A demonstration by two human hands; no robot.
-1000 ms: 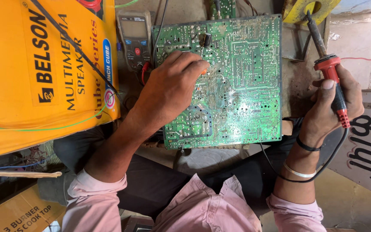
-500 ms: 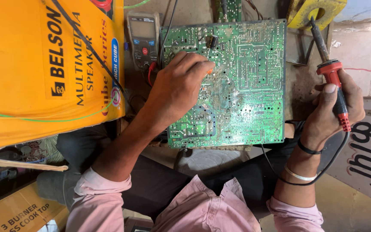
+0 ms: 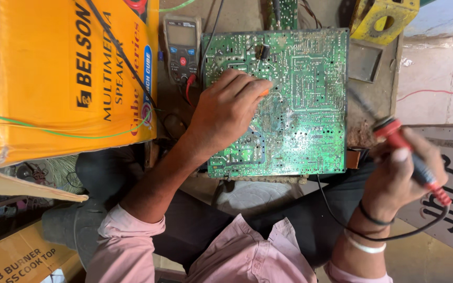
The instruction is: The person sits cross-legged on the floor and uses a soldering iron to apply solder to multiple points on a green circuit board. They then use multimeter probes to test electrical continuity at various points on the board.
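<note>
A large green circuit board (image 3: 302, 105) lies solder side up on the workbench in front of me. My left hand (image 3: 226, 112) rests on its left half, fingers curled, pinching a small orange part against the board. My right hand (image 3: 399, 175) is off the board's right edge and grips a soldering iron (image 3: 412, 160) with a red and black handle. Its dark tip points up and left towards the board's right edge and is blurred. The iron's black cord loops under my right wrist.
A big yellow cardboard box (image 3: 64, 78) fills the left. A grey multimeter (image 3: 182, 47) with red and black leads lies left of the board's top. A yellow metal block (image 3: 384, 18) sits at top right. A brown carton (image 3: 17, 259) is at bottom left.
My right hand has swung the soldering iron down and left, its tip now nearer the board's right edge. My left hand stays on the board. The camera has moved closer.
</note>
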